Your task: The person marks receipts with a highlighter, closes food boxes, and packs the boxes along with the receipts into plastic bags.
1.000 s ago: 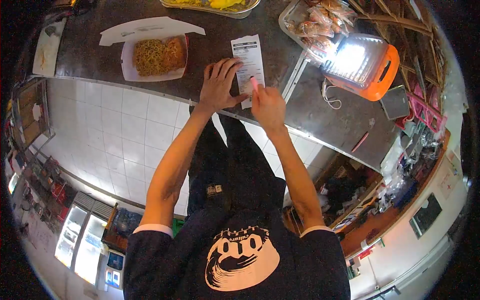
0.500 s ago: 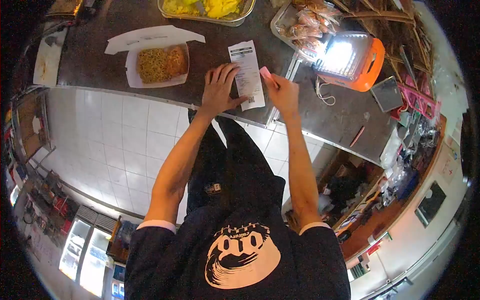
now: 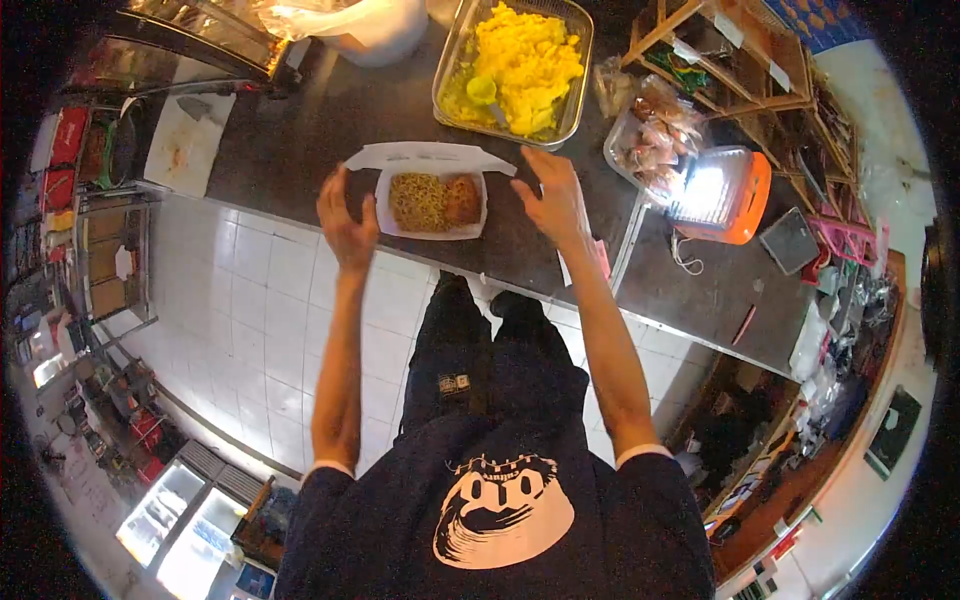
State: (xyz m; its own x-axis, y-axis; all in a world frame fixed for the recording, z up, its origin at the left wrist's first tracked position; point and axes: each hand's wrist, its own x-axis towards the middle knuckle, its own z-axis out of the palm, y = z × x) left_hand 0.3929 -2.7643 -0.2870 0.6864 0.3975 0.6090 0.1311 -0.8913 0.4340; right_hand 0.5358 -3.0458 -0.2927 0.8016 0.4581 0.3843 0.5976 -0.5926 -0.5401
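Observation:
An open white paper food box (image 3: pixel 433 236) holds noodles (image 3: pixel 418 203) and a browned, fried-looking piece (image 3: pixel 462 200). Its lid (image 3: pixel 425 155) is folded back on the far side. My left hand (image 3: pixel 347 220) is beside the box's left end, fingers apart and nothing in them. To the right of the box, my right hand (image 3: pixel 550 195) is also open and empty, near the lid's right corner. A paper receipt (image 3: pixel 582 215) lies partly hidden under my right forearm. Next to that forearm sits a small pink item (image 3: pixel 602 258).
A clear tray of yellow food (image 3: pixel 525 60) with a green-ended spoon (image 3: pixel 482 92) stands behind the box. Further right are bagged food items (image 3: pixel 665 125), a lit orange lantern (image 3: pixel 742 195) and a red pen (image 3: pixel 744 324). A white board (image 3: pixel 188 145) lies left.
Both hands have left the receipt and moved left to either side of the food box. My right hand has let go of the pink item. The view has shifted left.

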